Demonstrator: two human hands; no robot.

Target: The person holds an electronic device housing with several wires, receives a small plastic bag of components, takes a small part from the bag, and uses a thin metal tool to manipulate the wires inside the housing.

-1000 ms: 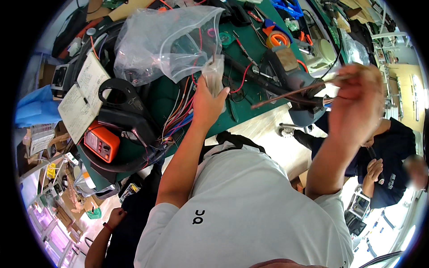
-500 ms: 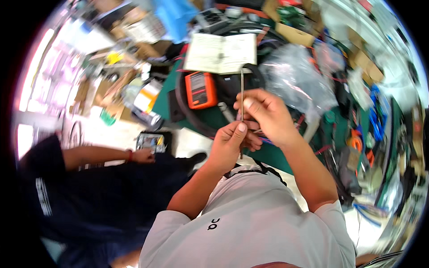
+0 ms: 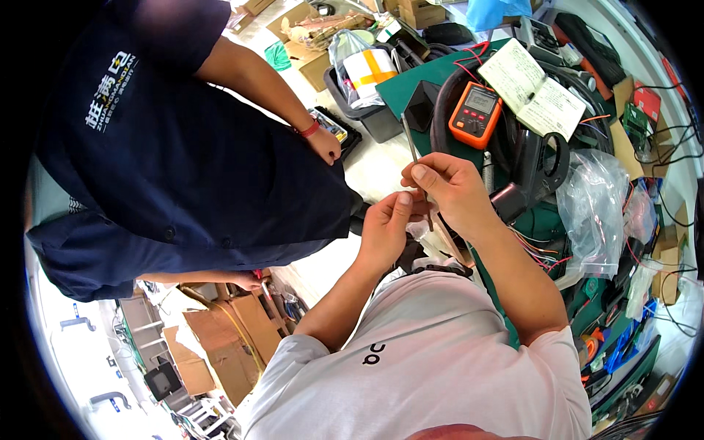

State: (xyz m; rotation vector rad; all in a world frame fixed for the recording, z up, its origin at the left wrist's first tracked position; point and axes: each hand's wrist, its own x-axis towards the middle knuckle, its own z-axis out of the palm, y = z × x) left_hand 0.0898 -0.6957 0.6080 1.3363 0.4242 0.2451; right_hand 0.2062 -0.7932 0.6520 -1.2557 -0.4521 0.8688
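Observation:
A thin metal rod (image 3: 408,134) stands nearly upright in front of my chest, tilted slightly with its top to the left. Thumb and fingers of my right hand (image 3: 453,192) pinch it around its middle. Just below and to the left, my left hand (image 3: 386,226) has its thumb and fingers closed around the lower part. The rod's bottom end pokes out under my fingers. Beyond my hands on the table lie an orange handheld meter (image 3: 475,115), an open notebook (image 3: 539,86) and a black handle-like part with a loop (image 3: 534,165).
A co-worker in dark clothing (image 3: 198,169) stands close on my left, one hand (image 3: 325,144) hanging near a toolbox. The green table (image 3: 411,82) holds cables, a clear plastic bag (image 3: 595,205) and loose wires. A grey bin (image 3: 381,121) and cardboard boxes (image 3: 227,334) stand on the floor.
My view has swung left, so the table sits further right and more of the co-worker shows. Both hands still hold the rod, which now leans slightly.

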